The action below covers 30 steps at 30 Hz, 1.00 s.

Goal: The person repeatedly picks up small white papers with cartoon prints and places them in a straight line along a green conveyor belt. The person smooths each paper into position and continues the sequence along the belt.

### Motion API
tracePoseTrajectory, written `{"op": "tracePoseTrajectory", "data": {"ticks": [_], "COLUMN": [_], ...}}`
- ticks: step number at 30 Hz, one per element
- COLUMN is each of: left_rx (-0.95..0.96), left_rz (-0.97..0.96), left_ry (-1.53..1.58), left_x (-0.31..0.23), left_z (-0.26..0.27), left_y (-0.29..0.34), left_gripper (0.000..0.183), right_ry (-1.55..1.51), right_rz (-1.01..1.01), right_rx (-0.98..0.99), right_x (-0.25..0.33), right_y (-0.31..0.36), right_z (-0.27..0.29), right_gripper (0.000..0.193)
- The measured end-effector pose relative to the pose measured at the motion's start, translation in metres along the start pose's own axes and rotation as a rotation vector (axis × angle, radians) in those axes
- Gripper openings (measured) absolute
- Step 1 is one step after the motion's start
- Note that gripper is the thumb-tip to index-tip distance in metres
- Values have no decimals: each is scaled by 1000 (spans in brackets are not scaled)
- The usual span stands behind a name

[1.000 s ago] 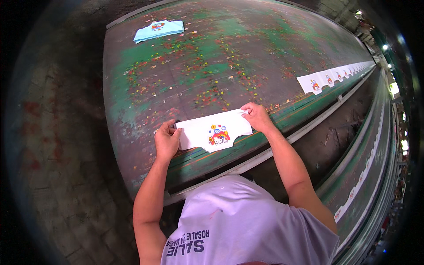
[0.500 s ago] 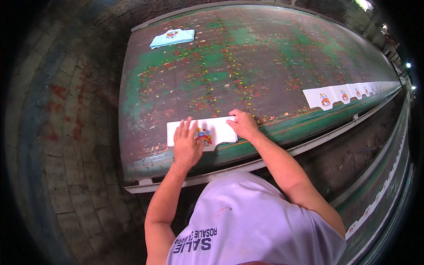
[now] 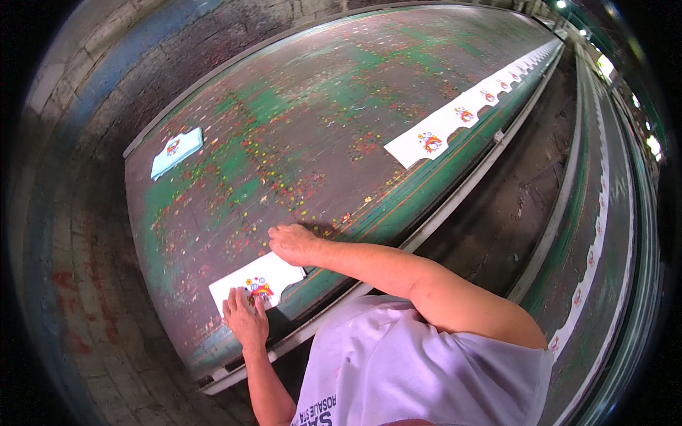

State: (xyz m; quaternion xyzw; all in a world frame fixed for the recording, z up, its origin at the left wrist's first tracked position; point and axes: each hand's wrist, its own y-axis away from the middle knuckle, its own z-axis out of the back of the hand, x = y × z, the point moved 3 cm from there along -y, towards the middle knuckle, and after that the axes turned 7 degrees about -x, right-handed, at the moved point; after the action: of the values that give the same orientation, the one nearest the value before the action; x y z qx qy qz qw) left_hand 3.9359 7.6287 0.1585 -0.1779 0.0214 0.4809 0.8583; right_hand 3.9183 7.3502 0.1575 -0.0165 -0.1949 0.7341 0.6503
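Note:
White printed fabric pieces [image 3: 234,282] lie stacked near the table's front left corner, with a colourful cartoon print and a curved cut-out along the near edge. My left hand [image 3: 245,317] rests open on the stack's near side, fingers spread, partly covering the print. At the stack's far right corner, my right hand [image 3: 293,243] is closed with its fingers curled over the edge, pinching the fabric. How many layers it grips is hidden.
The long table [image 3: 334,92] is stained green and brown with paint specks. A light blue printed stack [image 3: 177,152] sits far left. White printed pieces [image 3: 432,142] run in a row along the right edge. Another table [image 3: 561,263] with a similar row stands to the right.
My view has turned to the right, so the table appears tilted. My left hand has slid toward the stack's near edge. My right hand's fingers have curled closed at the corner.

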Motion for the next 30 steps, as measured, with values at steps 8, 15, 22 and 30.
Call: {"op": "tracePoseTrajectory", "data": {"ticks": [8, 15, 22, 30], "left_rx": [-6, -78, 198, 254], "left_rz": [117, -323, 7, 4], "left_ry": [120, 137, 534, 1033], "left_x": [38, 28, 33, -151], "left_z": [-4, 9, 9, -62], "left_y": [-47, -72, -101, -148], "left_gripper": [55, 62, 22, 18], "right_ry": [-93, -654, -1023, -687], "right_rz": [-159, 121, -133, -449], "right_rx": [356, 286, 44, -8], "right_x": [-7, 39, -10, -191], "right_y": [-19, 1, 63, 172], "right_z": [8, -3, 51, 130], "right_gripper": [17, 11, 13, 26]}}
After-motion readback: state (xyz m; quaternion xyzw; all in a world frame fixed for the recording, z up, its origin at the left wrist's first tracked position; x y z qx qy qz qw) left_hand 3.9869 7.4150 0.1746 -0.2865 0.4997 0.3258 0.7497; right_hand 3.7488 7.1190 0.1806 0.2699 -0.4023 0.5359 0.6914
